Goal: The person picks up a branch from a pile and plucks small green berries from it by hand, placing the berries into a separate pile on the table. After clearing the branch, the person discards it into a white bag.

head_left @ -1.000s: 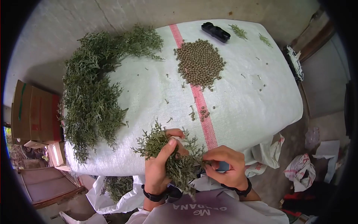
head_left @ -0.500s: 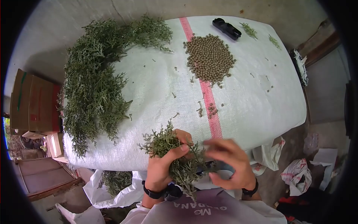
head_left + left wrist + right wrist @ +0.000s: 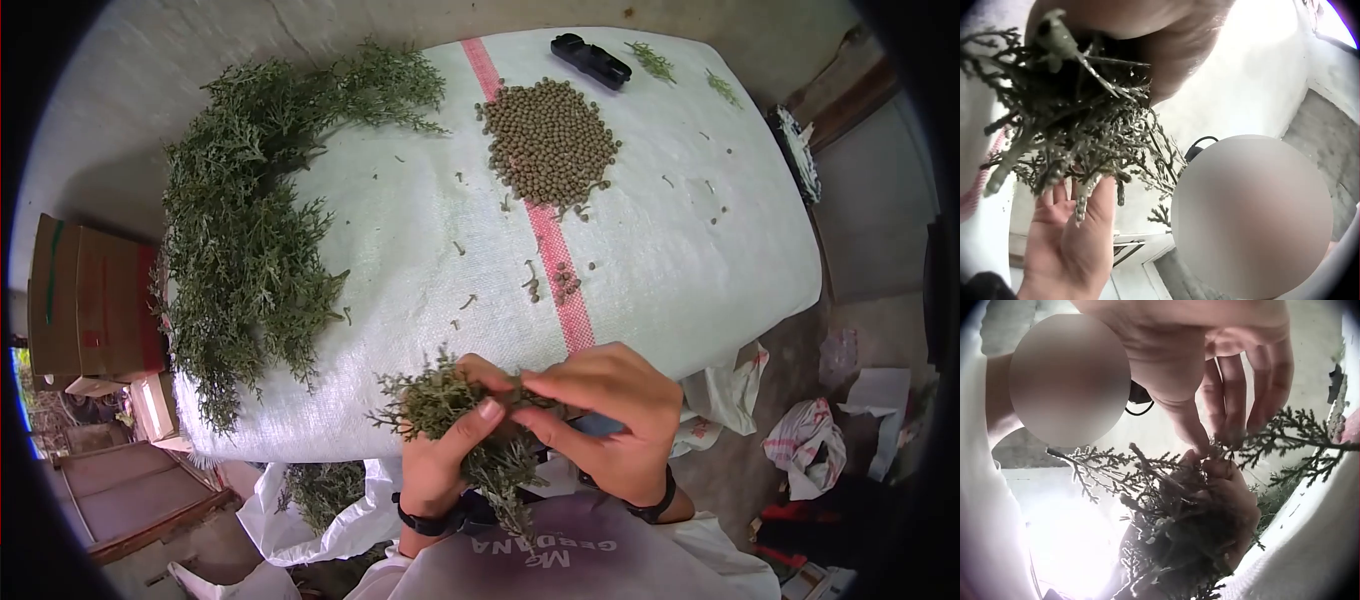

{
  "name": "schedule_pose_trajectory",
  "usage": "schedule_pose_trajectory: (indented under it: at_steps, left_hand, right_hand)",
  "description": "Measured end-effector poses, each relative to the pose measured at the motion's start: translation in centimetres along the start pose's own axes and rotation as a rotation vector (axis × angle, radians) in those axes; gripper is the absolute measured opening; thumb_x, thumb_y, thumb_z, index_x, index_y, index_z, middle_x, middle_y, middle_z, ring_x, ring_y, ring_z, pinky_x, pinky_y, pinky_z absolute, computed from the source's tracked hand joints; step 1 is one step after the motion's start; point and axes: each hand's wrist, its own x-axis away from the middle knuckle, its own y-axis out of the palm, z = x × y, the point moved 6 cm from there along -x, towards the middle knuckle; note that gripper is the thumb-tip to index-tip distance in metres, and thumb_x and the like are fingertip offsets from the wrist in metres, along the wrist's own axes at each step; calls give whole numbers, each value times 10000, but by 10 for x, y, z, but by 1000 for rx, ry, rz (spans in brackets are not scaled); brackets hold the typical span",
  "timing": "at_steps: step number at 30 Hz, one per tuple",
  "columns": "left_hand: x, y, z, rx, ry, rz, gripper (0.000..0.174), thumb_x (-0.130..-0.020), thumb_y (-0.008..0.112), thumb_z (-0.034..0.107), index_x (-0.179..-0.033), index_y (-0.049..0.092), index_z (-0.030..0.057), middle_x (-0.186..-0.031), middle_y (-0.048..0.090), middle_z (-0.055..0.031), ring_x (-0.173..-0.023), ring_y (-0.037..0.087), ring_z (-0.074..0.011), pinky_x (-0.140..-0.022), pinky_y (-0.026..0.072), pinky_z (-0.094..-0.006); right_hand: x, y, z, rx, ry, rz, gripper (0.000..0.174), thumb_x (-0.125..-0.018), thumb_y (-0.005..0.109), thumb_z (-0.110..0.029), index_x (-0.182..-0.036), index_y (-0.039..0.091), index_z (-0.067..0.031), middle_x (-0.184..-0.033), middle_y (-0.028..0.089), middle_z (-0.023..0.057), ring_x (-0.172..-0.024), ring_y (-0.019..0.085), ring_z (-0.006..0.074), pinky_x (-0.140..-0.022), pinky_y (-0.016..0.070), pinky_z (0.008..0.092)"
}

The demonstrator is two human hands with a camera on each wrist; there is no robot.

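Observation:
My left hand [image 3: 437,468] grips a bunch of green conifer sprigs [image 3: 428,402], its thumb across them, just over the near edge of a white woven sack [image 3: 410,270]. Foliage hangs below the fist toward the shirt. My right hand [image 3: 622,420] meets the left at the bunch's right side, thumb and forefinger pinching a sprig there. In the right wrist view those fingertips close on a thin green sprig [image 3: 1225,452] right by the left fingers, the other fingers loosely bent. Cut stem ends [image 3: 1000,175] show in the left wrist view.
A pile of small round brown balls [image 3: 550,140] lies across the sack's red stripe. Conifer branches [image 3: 250,230] are heaped at left. A black case [image 3: 590,62] and two small sprigs [image 3: 652,62] lie at the back. An open white bag [image 3: 345,520] with foliage stands below.
My right hand let go and drew back with fingers spread half a second ago; now it has come in again and pinches at the bunch. The left hand keeps its grip.

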Motion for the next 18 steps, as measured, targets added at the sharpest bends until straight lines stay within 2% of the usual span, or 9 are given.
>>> schedule_pose_trajectory:
  at_steps: [1,3,5,7,8,11,16,18]
  left_hand:
    - [1,-2,0,0,0,2,195,-826,717,56,-987,640,-23,-923,602,-52,-837,579,-134,-757,449,-264]
    - [1,1,4,-45,63,-117,231,-829,717,56,-1027,644,-37,-932,584,-57,-856,577,-140,-777,450,-272]
    - [1,6,4,-63,84,-182,249,-831,717,55,-1047,645,-44,-936,576,-60,-865,575,-143,-787,451,-276]
    - [-1,6,8,-151,111,-64,256,-833,713,49,-1062,653,-49,-941,562,-60,-881,569,-147,-802,450,-287]
    - [-2,4,10,-195,130,-4,260,-834,712,46,-1069,657,-52,-943,556,-60,-890,565,-148,-809,449,-293]
    - [-3,11,11,-257,142,-73,220,-832,707,38,-1032,665,-43,-967,558,-59,-899,556,-145,-814,442,-296]
    - [-1,11,9,-341,165,-92,140,-810,703,20,-937,665,-25,-1001,558,-53,-928,543,-141,-832,427,-285]
    - [-5,9,7,-275,193,-80,130,-805,699,18,-921,658,-24,-1003,567,-59,-916,548,-144,-825,432,-286]
  right_hand:
    - [0,-2,1,4,47,22,244,-714,794,10,-952,749,-19,-874,705,65,-747,640,173,-643,487,294]
    - [-1,-7,4,25,133,76,190,-743,794,-12,-926,744,-18,-851,703,76,-751,639,167,-654,476,265]
    - [0,-9,8,-52,206,30,181,-772,784,-23,-946,735,-12,-861,700,71,-758,632,148,-664,469,251]
    - [3,-7,16,-222,346,-74,168,-831,763,-43,-986,717,1,-882,693,62,-774,616,110,-682,453,223]
    - [3,-9,16,-217,343,-75,168,-831,763,-43,-986,717,1,-882,693,62,-774,616,110,-682,453,223]
    - [20,7,29,-695,713,-242,186,-913,702,-64,-1073,676,29,-922,671,40,-803,583,61,-699,439,206]
    - [26,18,38,-798,755,-298,224,-938,679,-54,-1129,640,55,-951,647,23,-822,568,44,-703,441,202]
    - [22,20,37,-777,750,-315,229,-934,680,-39,-1143,641,48,-942,661,27,-835,580,46,-710,451,207]
